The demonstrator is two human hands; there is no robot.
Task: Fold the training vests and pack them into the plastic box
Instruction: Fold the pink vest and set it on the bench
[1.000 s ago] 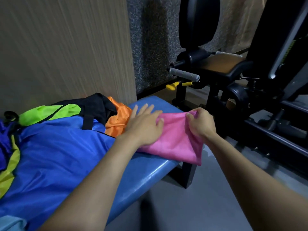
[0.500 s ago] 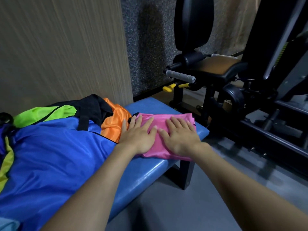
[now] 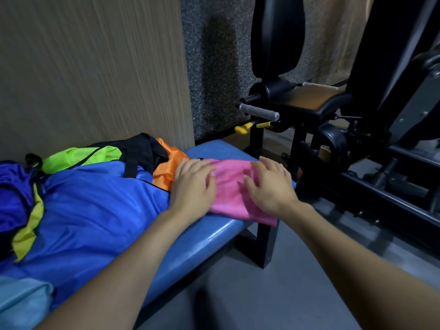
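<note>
A folded pink vest (image 3: 229,184) lies at the right end of the blue padded bench (image 3: 209,236), its near right corner hanging a little over the edge. My left hand (image 3: 194,186) lies flat on the vest's left part, fingers straight. My right hand (image 3: 269,184) presses flat on its right part, fingers spread. To the left a big blue vest (image 3: 95,206) covers most of the bench, with an orange vest (image 3: 167,169), a black and lime green vest (image 3: 83,154) and a purple and yellow one (image 3: 19,203) around it. No plastic box is in view.
A wood-grain wall panel (image 3: 95,67) stands right behind the bench. A black gym machine (image 3: 333,120) with a grey handle (image 3: 258,112) and yellow levers stands just past the bench's right end. Grey floor (image 3: 273,294) lies below. A light blue cloth (image 3: 21,303) shows at the lower left.
One second ago my right hand gripped the pink vest's right edge and folded it over. Both hands then pressed it flat; now they have slid apart across it.
</note>
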